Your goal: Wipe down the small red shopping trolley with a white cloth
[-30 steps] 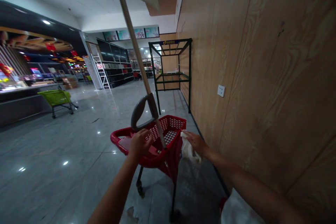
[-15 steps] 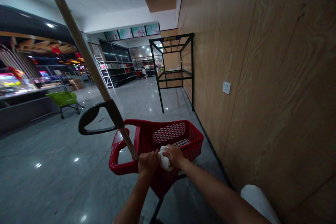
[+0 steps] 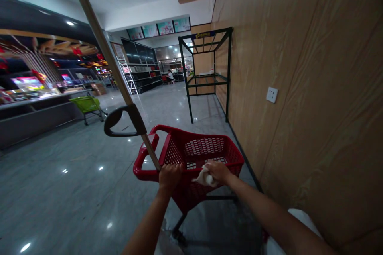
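A red plastic shopping cart (image 3: pixel 206 147) with meshed sides stands in front of me. My left hand (image 3: pixel 170 176) is closed over its near rim, close to the handle end. Beside that hand a tan pole (image 3: pixel 115 67) with a dark loop handle (image 3: pixel 124 121) slants up to the left; its lower end meets the cart rim at my fingers. My right hand (image 3: pixel 219 172) grips a crumpled white cloth (image 3: pixel 206 177) against the near side rim, farther along toward the front. The cloth hangs down over the outer mesh.
Along the right runs a wood-panelled wall (image 3: pixel 293 40) with a socket (image 3: pixel 272 95). A dark metal frame (image 3: pixel 206 83) stands ahead. To the left are a green cart (image 3: pixel 86 104) and a counter (image 3: pixel 38 121). Farther back, a person (image 3: pixel 170 76) crouches by shelves.
My right hand has slid the cloth to the right along the rim, away from my left hand. The left hand keeps its place on the cart. The whole view has shifted slightly.
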{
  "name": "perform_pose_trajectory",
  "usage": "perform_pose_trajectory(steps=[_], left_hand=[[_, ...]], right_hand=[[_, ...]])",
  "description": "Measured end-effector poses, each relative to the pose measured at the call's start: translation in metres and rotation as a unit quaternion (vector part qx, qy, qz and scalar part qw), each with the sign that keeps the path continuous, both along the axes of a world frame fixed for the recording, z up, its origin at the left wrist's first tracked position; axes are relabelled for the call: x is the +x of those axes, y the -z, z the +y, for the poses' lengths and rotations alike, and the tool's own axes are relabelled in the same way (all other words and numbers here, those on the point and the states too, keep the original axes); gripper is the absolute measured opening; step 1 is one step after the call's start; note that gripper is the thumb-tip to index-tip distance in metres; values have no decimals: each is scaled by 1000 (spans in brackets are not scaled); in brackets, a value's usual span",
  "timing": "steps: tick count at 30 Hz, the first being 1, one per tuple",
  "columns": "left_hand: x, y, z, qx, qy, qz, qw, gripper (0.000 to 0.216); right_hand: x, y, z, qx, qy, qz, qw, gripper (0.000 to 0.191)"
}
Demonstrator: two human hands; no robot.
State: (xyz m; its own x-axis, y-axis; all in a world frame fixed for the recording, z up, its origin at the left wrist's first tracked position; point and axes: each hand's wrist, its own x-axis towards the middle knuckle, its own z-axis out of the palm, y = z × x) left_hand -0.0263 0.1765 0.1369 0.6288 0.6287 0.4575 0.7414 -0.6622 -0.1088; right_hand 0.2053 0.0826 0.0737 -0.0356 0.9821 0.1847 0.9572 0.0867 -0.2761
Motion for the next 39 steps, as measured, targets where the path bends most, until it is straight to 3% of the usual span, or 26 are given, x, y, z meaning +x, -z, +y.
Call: perform_pose_trajectory(steps=[3,5,9,13,15,17,19,21,23,25,26,27,29,32,35,39], left_hand=[[4,7,-2,10,-25,-34,999,44],[7,11,-5,12,-43,-53,998,45],[11,14,-10,9,-47,-69,996,45],[9,14,-15,40,-24,-66,997,40],[8,16,-16,74,-16,-70,995,38],[8,18,-16,107,-9,-82,991,36],[10,21,-16,128,-8,-95,987,35],[12,22,-16,134,-14,-101,986,37],[15,22,-18,131,-18,-105,986,39],[17,22,-20,124,-15,-108,986,38],[18,22,-21,121,-11,-109,987,37],[18,22,-23,118,-8,-110,987,37],[18,21,-26,116,-4,-113,987,37],[17,21,-28,120,-2,-113,986,35],[16,20,-28,117,11,-107,987,33],[17,21,-27,99,7,-107,989,34]], right_hand=[[36,10,-26,0,74,-14,997,31],[31,11,-27,2,94,8,996,39],[-36,4,13,49,57,109,991,49],[-95,-9,54,145,59,244,957,44],[-97,-15,61,152,59,301,939,33],[-84,-19,59,144,31,337,930,26],[-65,-25,53,183,31,352,918,25],[-49,-34,47,279,103,349,888,25],[-37,-45,44,376,208,335,839,25],[-32,-55,44,428,277,313,802,27],[-31,-59,44,434,288,303,799,30],[-31,-61,45,424,281,295,809,33],[-37,-62,45,351,222,292,862,40],[-48,-53,42,147,64,301,940,42],[-52,-42,34,50,-21,259,964,47],[-54,-34,21,47,-86,151,984,70]])
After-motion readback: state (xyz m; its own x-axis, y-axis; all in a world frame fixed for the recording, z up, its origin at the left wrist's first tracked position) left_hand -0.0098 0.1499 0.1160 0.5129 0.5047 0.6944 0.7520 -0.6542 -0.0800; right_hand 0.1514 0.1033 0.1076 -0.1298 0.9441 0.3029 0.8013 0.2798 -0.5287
